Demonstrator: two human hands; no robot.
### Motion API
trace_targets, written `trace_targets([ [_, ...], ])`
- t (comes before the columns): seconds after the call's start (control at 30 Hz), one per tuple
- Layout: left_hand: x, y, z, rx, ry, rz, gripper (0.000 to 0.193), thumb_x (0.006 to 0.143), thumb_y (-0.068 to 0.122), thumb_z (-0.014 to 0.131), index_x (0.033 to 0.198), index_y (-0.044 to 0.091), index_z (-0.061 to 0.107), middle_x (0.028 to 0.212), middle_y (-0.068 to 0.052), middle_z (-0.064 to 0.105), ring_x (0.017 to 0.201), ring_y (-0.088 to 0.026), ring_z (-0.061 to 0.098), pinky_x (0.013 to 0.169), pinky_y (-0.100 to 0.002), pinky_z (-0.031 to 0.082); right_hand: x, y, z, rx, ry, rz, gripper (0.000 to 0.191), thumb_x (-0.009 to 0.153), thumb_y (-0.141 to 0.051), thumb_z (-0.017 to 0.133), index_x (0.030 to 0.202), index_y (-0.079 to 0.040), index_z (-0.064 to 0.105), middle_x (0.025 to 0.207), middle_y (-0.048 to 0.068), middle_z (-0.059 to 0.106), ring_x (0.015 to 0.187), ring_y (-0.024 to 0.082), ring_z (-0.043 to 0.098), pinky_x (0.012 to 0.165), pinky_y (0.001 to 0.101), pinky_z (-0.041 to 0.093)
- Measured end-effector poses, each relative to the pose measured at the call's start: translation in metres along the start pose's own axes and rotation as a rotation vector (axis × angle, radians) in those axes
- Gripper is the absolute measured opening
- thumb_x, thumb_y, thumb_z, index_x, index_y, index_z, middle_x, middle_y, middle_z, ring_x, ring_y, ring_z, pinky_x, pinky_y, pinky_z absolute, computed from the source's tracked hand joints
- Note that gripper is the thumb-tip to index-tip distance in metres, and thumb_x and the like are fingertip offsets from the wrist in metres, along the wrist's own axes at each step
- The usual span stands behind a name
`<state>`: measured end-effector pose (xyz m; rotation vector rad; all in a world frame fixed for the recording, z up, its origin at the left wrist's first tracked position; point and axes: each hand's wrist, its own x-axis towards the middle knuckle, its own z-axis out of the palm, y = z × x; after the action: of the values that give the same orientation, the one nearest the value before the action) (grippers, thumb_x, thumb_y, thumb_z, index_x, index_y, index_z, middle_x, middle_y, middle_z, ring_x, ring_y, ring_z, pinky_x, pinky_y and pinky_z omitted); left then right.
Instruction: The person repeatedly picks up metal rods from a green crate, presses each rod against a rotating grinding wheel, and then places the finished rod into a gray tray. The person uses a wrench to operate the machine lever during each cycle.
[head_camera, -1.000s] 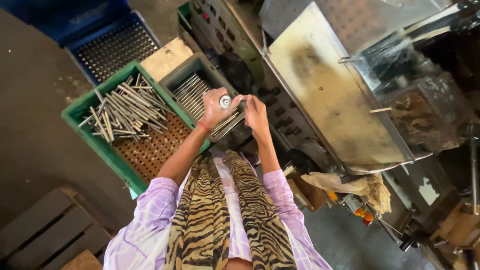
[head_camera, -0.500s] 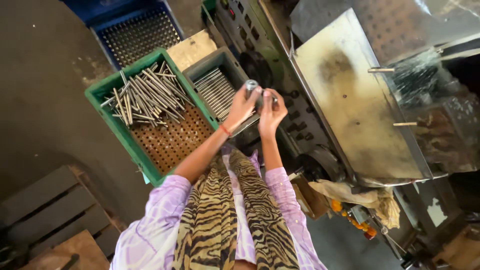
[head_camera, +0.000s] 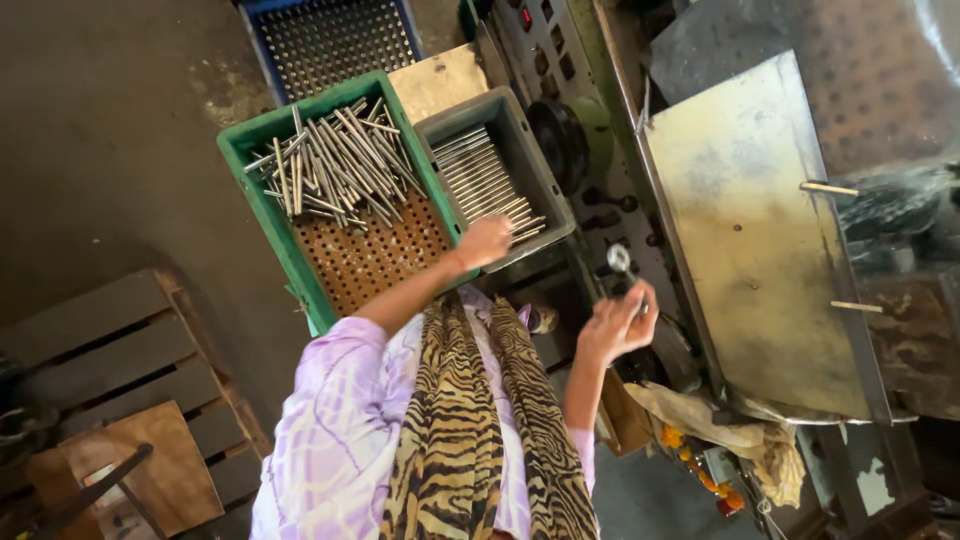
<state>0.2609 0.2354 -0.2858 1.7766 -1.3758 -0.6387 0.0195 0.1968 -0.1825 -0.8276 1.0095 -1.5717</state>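
Observation:
My right hand (head_camera: 612, 325) holds a short shiny metal rod (head_camera: 622, 268) upright, its round end facing up, in front of the dark machine. My left hand (head_camera: 485, 243) rests with curled fingers on the near edge of a grey tray (head_camera: 527, 133), touching the ends of the neatly stacked metal rods (head_camera: 480, 180) inside. Whether those fingers grip a rod is hidden. Left of it stands a green perforated crate (head_camera: 258, 205) holding a loose pile of several longer rods (head_camera: 335, 160).
A blue perforated crate (head_camera: 330, 35) stands beyond the green one. A worn metal plate (head_camera: 750, 230) on the machine lies to the right, with crumpled rags (head_camera: 740, 440) below it. A wooden pallet (head_camera: 120, 360) is at the lower left on the dark floor.
Both hands were together on one rod near the grey tray. They have separated: my left hand went to the stacked rods, my right hand drew back to the right with the rod.

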Motion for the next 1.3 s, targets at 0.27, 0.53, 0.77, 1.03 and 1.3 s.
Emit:
trace_targets([
  [0.27, -0.079, -0.104, -0.137, 1.075, 0.487, -0.094, 0.032, 0.075, 0.021, 0.055, 0.104, 0.021, 0.07, 0.126, -0.02, 0.065, 0.119, -0.048, 0.053, 0.095, -0.061, 0.039, -0.032, -0.012, -0.055, -0.25, 0.035, -0.011, 0.029, 0.104, -0.025, 0.07, 0.114, 0.002, 0.066, 0.057, -0.006, 0.039, 0.046, 0.003, 0.03, 0.044, 0.0246, 0.029],
  [0.53, -0.061, -0.108, -0.133, 0.744, 0.122, -0.138, 0.016, 0.103, 0.014, 0.055, 0.118, 0.01, 0.058, 0.109, -0.018, 0.068, 0.116, -0.041, 0.061, 0.096, -0.051, 0.051, -0.039, -0.003, -0.046, -0.249, 0.007, -0.002, 0.024, 0.102, -0.019, 0.07, 0.114, 0.002, 0.068, 0.059, -0.006, 0.043, 0.047, 0.003, 0.034, 0.046, 0.0251, 0.034],
  [0.77, -0.049, -0.057, -0.145, -0.757, 0.153, -0.226, 0.024, 0.097, 0.017, 0.074, 0.102, -0.001, 0.059, 0.098, -0.009, 0.076, 0.091, -0.026, 0.072, 0.077, -0.038, 0.056, -0.049, 0.001, -0.029, -0.213, -0.013, 0.015, 0.025, 0.101, -0.017, 0.071, 0.113, 0.004, 0.067, 0.069, -0.004, 0.051, 0.049, 0.003, 0.037, 0.046, 0.0234, 0.033],
  [1.03, -0.029, 0.027, -0.052, -0.536, -0.07, 0.03, 0.024, 0.111, 0.02, 0.061, 0.11, -0.004, 0.061, 0.089, -0.003, 0.054, 0.083, -0.015, 0.051, 0.071, -0.03, 0.045, -0.06, -0.023, 0.012, -0.371, -0.171, -0.036, 0.029, 0.101, -0.023, 0.071, 0.116, 0.003, 0.07, 0.071, -0.005, 0.054, 0.057, 0.004, 0.047, 0.05, 0.0215, 0.034],
  [1.3, -0.028, 0.136, -0.055, -0.719, -0.281, 0.1, 0.045, 0.104, 0.016, 0.053, 0.148, 0.011, 0.043, 0.069, 0.004, 0.048, 0.056, -0.006, 0.043, 0.051, -0.024, 0.036, -0.071, -0.04, 0.048, -0.108, -0.142, -0.016, 0.024, 0.105, -0.02, 0.063, 0.119, -0.001, 0.068, 0.069, -0.008, 0.045, 0.055, 0.001, 0.038, 0.05, 0.0215, 0.032],
])
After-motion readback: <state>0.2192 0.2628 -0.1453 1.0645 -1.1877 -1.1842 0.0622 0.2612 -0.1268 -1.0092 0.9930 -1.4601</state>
